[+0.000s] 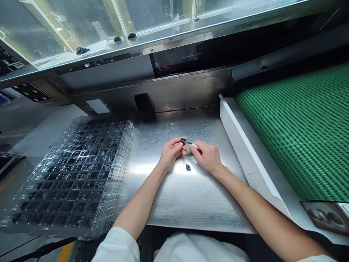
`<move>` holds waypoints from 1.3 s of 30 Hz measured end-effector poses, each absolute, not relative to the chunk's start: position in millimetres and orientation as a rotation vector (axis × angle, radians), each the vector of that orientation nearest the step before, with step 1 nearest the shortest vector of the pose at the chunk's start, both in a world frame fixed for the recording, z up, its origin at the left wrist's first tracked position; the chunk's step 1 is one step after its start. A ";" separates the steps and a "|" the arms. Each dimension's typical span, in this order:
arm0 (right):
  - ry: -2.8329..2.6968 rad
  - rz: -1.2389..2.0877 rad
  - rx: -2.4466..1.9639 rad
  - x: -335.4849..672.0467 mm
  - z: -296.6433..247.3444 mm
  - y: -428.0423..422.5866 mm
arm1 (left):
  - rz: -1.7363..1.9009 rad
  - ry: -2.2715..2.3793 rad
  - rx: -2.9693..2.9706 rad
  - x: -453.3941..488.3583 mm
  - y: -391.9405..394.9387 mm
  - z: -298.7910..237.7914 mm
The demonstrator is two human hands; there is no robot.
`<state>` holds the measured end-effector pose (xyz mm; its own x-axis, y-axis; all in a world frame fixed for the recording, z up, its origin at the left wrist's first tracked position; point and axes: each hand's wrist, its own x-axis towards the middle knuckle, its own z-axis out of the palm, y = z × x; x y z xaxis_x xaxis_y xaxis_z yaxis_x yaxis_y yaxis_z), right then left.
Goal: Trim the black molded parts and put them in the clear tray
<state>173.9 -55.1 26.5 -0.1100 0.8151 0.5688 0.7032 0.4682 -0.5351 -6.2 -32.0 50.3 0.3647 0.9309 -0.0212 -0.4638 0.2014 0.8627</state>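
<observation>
My left hand point(173, 153) pinches a small black moulded part point(183, 141) between thumb and fingers. In my right hand point(207, 155) is a slim, knife-like tool point(194, 146) with a pale handle; its thin tip points left and meets or nearly meets the part. Exact contact is too small to make out. A second small black part point(188, 167) lies on the metal worktop point(191, 203), just below and between my hands.
Stacked clear plastic trays point(68, 171) with rows of black parts stand at left. A black holder point(144, 106) sits against the back panel. At right, a white guard point(245, 156) borders a green conveyor belt point(302, 127). A glass-fronted ledge point(174, 38) runs above, with several black pieces.
</observation>
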 end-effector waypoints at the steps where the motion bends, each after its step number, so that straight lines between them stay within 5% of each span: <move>1: -1.854 0.169 -1.281 174.0 26.7 -55.0 | 1.068 0.635 0.896 -6.2 -32.1 50.5; 27: -1.698 0.469 -1.133 168.4 42.5 -59.2 | 0.903 0.619 0.941 -4.3 -37.3 50.0; 39: -2.259 0.612 -1.187 177.3 44.7 -62.4 | 1.380 0.851 0.514 -31.3 -2.5 46.7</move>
<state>177.3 -62.4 44.7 -0.4867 0.8431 0.2288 0.6121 0.5160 -0.5992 -31.3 -2.5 46.7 -0.0268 0.9753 -0.2192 -0.6339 0.1530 0.7581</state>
